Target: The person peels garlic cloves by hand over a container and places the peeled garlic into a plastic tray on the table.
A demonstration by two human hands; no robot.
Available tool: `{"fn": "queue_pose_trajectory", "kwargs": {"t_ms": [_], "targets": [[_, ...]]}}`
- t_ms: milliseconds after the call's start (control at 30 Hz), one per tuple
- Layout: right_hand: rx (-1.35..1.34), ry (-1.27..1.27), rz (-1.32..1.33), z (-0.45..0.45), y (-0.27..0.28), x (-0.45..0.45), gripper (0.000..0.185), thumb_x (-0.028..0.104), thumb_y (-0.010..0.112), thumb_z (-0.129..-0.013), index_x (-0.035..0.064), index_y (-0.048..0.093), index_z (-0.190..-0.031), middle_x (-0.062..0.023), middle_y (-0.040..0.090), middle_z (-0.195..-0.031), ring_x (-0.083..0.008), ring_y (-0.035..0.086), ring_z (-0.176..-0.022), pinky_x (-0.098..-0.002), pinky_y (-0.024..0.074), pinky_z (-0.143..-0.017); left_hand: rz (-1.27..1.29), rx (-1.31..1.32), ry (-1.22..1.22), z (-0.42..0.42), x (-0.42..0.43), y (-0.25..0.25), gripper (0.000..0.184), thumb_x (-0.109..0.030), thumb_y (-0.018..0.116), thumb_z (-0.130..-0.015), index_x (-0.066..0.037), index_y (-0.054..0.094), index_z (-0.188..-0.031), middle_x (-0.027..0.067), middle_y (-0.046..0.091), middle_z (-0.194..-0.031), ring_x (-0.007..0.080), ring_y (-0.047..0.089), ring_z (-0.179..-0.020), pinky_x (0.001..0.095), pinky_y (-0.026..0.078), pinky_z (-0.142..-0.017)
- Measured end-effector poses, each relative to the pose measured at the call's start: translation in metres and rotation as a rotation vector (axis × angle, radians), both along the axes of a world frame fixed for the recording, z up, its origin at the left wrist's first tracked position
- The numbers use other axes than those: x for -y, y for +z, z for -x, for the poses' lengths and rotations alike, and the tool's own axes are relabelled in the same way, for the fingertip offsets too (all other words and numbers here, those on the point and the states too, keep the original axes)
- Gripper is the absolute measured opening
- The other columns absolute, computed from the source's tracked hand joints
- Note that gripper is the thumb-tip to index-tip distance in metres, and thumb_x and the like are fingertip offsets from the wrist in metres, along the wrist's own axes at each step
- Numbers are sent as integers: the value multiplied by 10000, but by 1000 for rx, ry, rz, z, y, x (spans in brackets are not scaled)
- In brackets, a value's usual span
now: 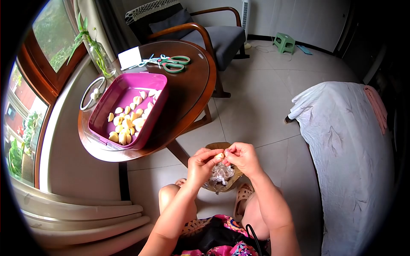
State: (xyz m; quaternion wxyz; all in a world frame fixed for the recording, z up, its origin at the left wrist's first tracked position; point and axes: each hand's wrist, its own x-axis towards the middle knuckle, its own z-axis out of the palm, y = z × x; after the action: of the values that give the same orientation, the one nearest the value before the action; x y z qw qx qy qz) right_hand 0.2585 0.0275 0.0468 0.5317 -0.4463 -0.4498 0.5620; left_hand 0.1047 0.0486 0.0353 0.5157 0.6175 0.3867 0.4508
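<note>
Garlic clove (219, 156): pinched between the fingertips of left hand (203, 165) and right hand (242, 158), above the bin (232, 180) — peelings (221, 173) inside. Open floor (243, 117) beyond. Purple tub (160, 94), holding cloves (127, 123), sits along the table's (192, 96) window-side edge.

Both forearms reach forward; left hand (201, 164) and right hand (241, 157) meet, fingers seemingly pinched.

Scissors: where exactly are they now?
In the head view, the scissors lie on the table to the person's left, between the tray and the armchair.
</note>
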Motion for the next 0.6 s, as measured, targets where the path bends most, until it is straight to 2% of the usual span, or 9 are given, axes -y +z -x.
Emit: {"fn": "queue_pose_trajectory", "kwargs": {"t_ms": [133,333,433,600], "targets": [[6,-35,18,2,0,-1,75,20,544,-802,-32,510,-760,-79,568,-708,-127,583,-601,-229,488,-537,255,211,-65,-1,-1,3,214,-10,630,-741,-4,619,-954,24,566,-861,106,548,-805,211,450,-743],[77,-78,2,5,2,0,68,6,546,-797,-31,497,-766,-79,568,-712,-118,577,-598,-224,486,-529,156,204,-59,-3,1,-3,210,-51,585,-793,10,583,-994,48,568,-917,129,557,-868,242,455,-796],[49,-94,2,7,-1,-2,69,5,544,-798,-31,495,-764,-79,567,-716,-116,576,-598,-224,485,-530,474,403,-105,-4,-1,-2,230,-87,525,-840,16,544,-1045,91,562,-976,151,562,-875,270,461,-816],[79,-110,4,6,-2,-4,54,-1,532,-801,-32,492,-781,-87,565,-747,-120,577,-600,-223,487,-546,733,694,-211,-2,-3,1,263,-107,431,-884,43,482,-1094,138,547,-1023,200,556,-915,311,457,-858]]}}
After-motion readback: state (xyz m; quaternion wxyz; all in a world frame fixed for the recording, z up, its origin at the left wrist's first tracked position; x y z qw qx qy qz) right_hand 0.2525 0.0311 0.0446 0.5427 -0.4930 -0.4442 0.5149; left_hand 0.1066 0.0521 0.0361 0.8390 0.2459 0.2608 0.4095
